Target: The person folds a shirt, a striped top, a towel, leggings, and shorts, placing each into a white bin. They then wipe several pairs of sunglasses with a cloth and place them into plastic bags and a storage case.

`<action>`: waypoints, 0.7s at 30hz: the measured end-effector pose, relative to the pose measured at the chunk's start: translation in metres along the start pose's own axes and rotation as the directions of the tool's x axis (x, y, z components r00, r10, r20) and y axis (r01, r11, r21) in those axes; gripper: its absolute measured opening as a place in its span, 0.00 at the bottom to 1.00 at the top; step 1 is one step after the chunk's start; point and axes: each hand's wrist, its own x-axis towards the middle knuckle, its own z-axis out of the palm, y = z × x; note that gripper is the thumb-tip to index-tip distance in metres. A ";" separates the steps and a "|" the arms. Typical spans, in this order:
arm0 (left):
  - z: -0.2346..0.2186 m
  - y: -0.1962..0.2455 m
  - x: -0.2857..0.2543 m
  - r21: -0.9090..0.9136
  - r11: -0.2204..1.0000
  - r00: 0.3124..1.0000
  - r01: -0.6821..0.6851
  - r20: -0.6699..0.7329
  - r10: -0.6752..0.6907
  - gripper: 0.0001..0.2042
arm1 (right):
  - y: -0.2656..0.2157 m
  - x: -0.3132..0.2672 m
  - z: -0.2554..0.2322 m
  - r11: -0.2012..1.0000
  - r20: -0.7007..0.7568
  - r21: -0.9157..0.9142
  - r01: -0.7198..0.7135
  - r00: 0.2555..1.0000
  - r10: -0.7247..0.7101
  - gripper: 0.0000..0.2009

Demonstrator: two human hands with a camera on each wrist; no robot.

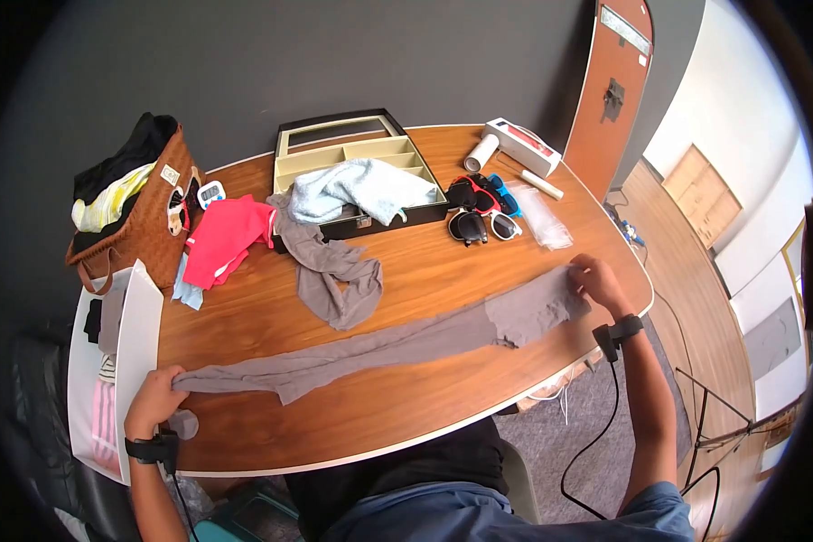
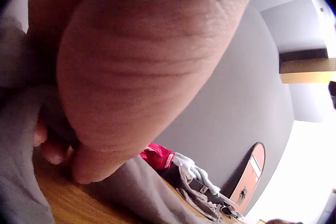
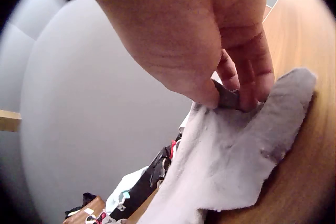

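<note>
A long, thin grey cloth [image 1: 397, 339] lies stretched across the front of the table, narrow and bunched at its left end and wider at its right. My left hand [image 1: 156, 397] grips the narrow end close to the white box. In the left wrist view, grey fabric [image 2: 21, 145] hangs past the curled fingers, and the palm hides much of the hold. At the right edge of the table, my right hand [image 1: 598, 282] pinches the wide end between thumb and fingers. The right wrist view shows a flap of the cloth [image 3: 231, 150] spreading below the fingertips.
A second grey cloth [image 1: 339, 285] lies crumpled behind, beside a red garment [image 1: 230, 239]. Farther back are a compartment case [image 1: 361, 149] with a light blue cloth [image 1: 361, 190], sunglasses [image 1: 468, 227] and a plastic bag [image 1: 540, 217]. A brown bag [image 1: 144, 226] and white box [image 1: 135, 352] stand left.
</note>
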 end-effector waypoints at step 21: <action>0.015 -0.027 0.018 -0.354 0.935 0.996 0.032 0.084 -0.002 0.06 | 0.036 -0.020 -0.011 0.715 -0.268 0.671 0.196 0.963 -0.012 0.05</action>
